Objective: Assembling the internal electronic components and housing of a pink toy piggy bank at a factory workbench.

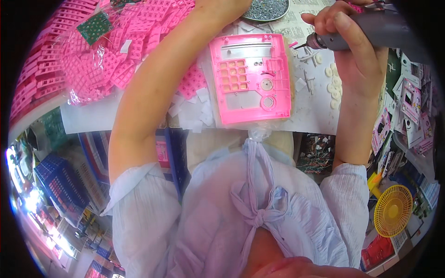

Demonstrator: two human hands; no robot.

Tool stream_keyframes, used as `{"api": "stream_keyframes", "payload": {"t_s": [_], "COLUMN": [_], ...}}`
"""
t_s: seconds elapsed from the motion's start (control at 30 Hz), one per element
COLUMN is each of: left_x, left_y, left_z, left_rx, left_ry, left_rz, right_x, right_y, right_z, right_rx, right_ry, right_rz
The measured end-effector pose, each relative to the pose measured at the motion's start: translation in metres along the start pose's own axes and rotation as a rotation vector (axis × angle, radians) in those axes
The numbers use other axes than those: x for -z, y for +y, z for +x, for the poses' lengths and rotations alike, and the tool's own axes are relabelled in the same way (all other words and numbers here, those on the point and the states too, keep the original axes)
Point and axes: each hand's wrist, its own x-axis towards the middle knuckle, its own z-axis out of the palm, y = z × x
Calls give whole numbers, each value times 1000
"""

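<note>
1 pink casing [254, 82] left of right hand [360, 58], closed round grey screwdriver [382, 34]; left hand [225, 6] beyond, grip unseen.

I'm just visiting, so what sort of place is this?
Probably an assembly workshop: heaped pink plastic parts, a round dish of small metal pieces, and a dark power screwdriver in the right hand.

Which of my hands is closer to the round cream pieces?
Right. Your right hand, gripping a dark screwdriver, is just beyond the round cream pieces; your left hand is farther away, beyond the pink housing.
</note>
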Motion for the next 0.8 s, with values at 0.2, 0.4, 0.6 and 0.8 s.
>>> {"api": "stream_keyframes", "payload": {"t_s": [0.2,0.4,0.6,0.8], "left_x": [48,120,120,112], "left_y": [39,90,98,99], "left_z": [-36,-105,-119,-118], "left_rx": [72,175,264,217], "left_ry": [-147,-214,-111,-31], "left_rz": [-665,-936,-1023,-1071], "right_x": [-3,-31,-43,-41], "right_y": [-6,-37,-37,-39], "right_z": [-21,-39,-42,-41], "right_rx": [-46,-20,-20,-58], "right_ry": [-7,-237,-233,-240], "right_rz": [345,283,280,360]}}
